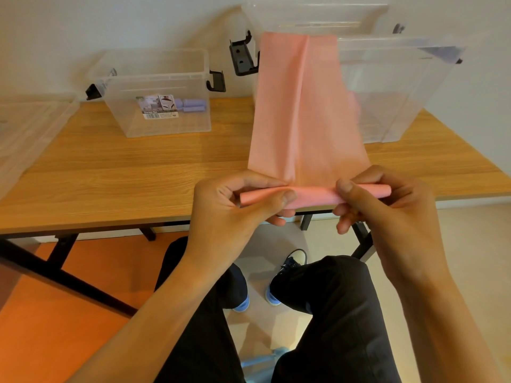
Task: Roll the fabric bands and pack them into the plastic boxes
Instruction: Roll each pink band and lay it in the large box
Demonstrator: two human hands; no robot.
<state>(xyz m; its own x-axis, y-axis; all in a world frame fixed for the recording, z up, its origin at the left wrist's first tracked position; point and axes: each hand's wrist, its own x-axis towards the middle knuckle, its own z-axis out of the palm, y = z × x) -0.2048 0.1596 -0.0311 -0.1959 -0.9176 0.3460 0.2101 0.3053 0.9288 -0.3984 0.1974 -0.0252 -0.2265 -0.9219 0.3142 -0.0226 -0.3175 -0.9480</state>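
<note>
A pink fabric band (301, 114) stretches from the table's front edge up over the rim of a clear plastic box (392, 87) at the back right. Its near end is rolled into a narrow tube at the table edge. My left hand (235, 205) pinches the left part of that roll between thumb and fingers. My right hand (387, 200) pinches the right part the same way. A smaller clear plastic box (157, 117) stands at the back left, with purple rolled bands (190, 105) inside.
The wooden table (124, 175) has black legs. A clear lid (25, 131) lies at the far left. Another clear box with black latches (243, 56) stands behind the pink band against the wall. My legs and shoes are below the table edge.
</note>
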